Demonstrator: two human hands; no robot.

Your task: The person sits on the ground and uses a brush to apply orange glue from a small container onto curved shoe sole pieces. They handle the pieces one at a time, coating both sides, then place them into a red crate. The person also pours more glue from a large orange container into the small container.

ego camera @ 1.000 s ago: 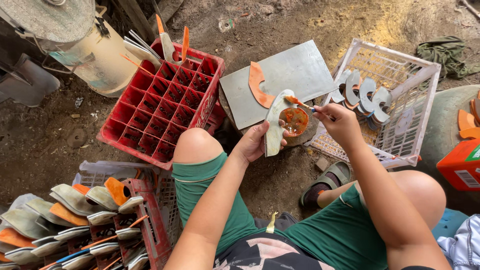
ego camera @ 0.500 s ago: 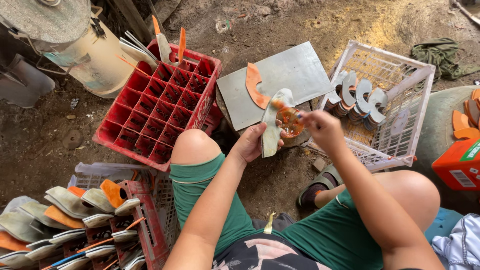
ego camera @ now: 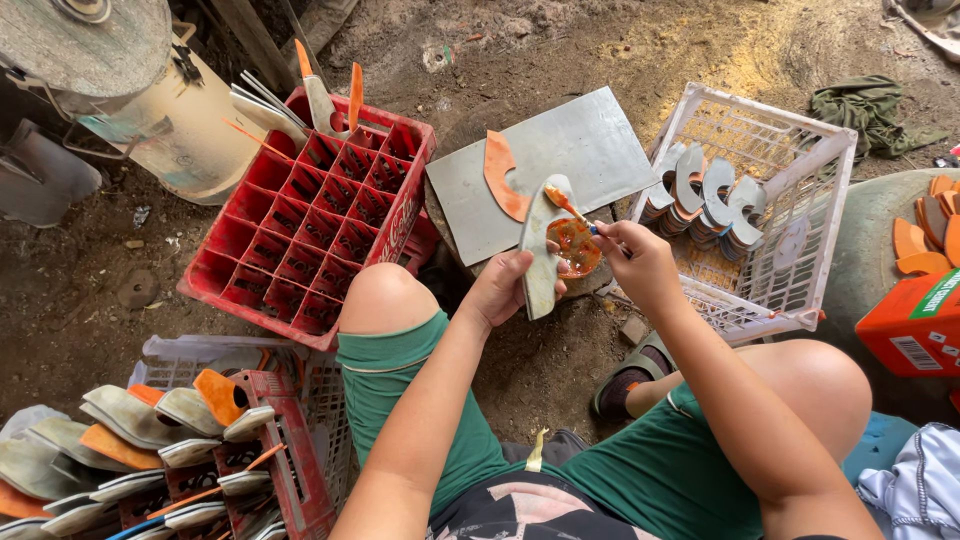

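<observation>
Crate [ego camera: 300, 225]: red, sat far left, apart.
Left hand [ego camera: 503, 290]: gripped the sole [ego camera: 541, 255] upright above the plate [ego camera: 560, 165].
Right hand [ego camera: 640, 262]: pinched the brush [ego camera: 565, 205]; thin, even strokes to the sole's edge seemed best.

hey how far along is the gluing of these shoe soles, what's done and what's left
Done, apparently: one orange-coated sole lies on the grey board, and a few stand in the red crate. In hand: the left hand holds a pale sole while the right hand brushes it orange. Left: grey soles in the white basket, and probably the stack at lower left.
</observation>
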